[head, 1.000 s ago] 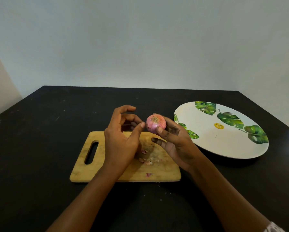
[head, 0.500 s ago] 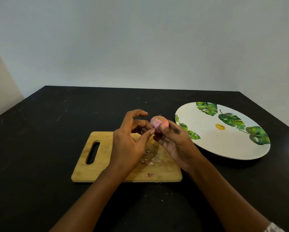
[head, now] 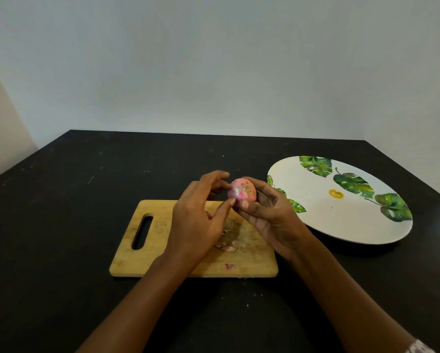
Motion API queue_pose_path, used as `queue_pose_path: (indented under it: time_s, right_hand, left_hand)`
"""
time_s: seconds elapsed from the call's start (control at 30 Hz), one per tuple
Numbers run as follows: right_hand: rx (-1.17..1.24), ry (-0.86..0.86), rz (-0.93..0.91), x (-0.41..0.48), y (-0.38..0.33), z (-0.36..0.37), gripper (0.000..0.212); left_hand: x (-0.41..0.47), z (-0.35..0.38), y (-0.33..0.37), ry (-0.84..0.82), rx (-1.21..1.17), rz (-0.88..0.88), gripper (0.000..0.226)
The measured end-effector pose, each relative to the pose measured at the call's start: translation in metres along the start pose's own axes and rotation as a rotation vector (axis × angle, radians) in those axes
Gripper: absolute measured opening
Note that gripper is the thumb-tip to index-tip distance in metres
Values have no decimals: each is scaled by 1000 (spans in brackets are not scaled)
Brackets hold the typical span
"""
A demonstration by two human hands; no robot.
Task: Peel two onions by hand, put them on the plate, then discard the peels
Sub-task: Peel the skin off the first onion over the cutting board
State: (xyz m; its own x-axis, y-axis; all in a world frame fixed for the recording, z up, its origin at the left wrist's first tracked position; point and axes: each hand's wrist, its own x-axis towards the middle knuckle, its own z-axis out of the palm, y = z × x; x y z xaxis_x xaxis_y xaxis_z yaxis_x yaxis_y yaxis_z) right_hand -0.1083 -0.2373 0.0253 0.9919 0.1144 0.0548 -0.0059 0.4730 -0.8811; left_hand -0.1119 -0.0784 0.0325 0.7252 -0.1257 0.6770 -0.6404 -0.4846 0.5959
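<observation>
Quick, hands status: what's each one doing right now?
Left hand: thumb and curled fingers pinch the onion at its left side.
Right hand: holds the same onion, fingers curled round it.

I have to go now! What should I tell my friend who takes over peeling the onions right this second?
Right hand holds the onion above the cutting board.
Left hand pinches at its skin, thumb on it.
Peels lie on the board; the plate to the right holds no onion.
Done: some skin is off this onion.
Left: finish it, plate it, peel a second onion (none in view), plate that, discard the peels.
</observation>
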Motion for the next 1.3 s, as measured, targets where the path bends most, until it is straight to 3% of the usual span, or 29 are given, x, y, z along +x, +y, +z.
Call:
queue_pose_path:
  time_s: [0.17,0.37,0.53,0.63,0.77,0.93,1.3]
  right_hand:
    - [-38,-43,-25,2,2,-2,59]
    - [-243,-40,-90,-3,3,3,51]
    - [-273,8,-120,-1,6,2,52]
    - [-245,21,-109,1,7,0,56]
    - [-198,41,-94,2,4,-1,52]
    - [-189,30,-74,-1,1,4,55]
    - [-237,-17,-93,-1,3,1,59]
  left_hand:
    - [1,-3,6,-3,-102,-1,52]
    - [2,-5,8,64,-223,-102,48]
    - [0,-1,12,-21,-250,-142,52]
    - [1,0,12,-53,-265,-137,45]
    - [3,-5,7,16,-201,-123,19]
    - [4,-5,3,90,-117,-142,58]
    - [0,-2,3,-108,8,49,83]
